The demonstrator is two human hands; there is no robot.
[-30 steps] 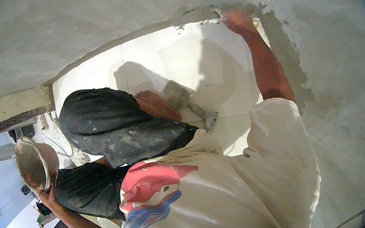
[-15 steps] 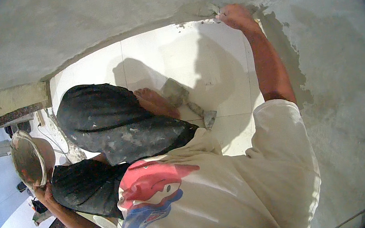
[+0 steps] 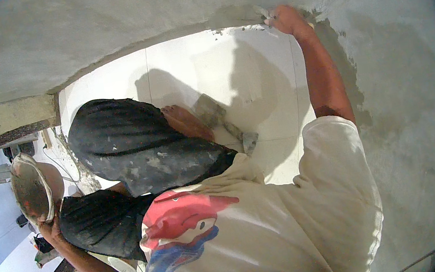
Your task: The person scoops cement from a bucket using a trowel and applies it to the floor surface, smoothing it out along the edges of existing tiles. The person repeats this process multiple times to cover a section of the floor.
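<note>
My left hand is closed on the rim of a bucket, which tilts so that its grey-smeared inside shows. The bucket is beside my bent knee. At the far right, my right hand is closed low against the plastered wall, just above the floor and near the corner. Some small pale thing sticks out by its fingers, too hidden to name. A darker, wet-looking patch of plaster lies on the wall just left of this hand.
White floor tiles carry crumbs of plaster along the wall's foot. A grey, flat, crusted object lies beside my bare foot. The side wall rises at the right, with a damp band. A cable runs behind the bucket.
My right hand has shifted slightly right along the wall's foot, toward the corner. My left hand and the bucket have hardly moved.
</note>
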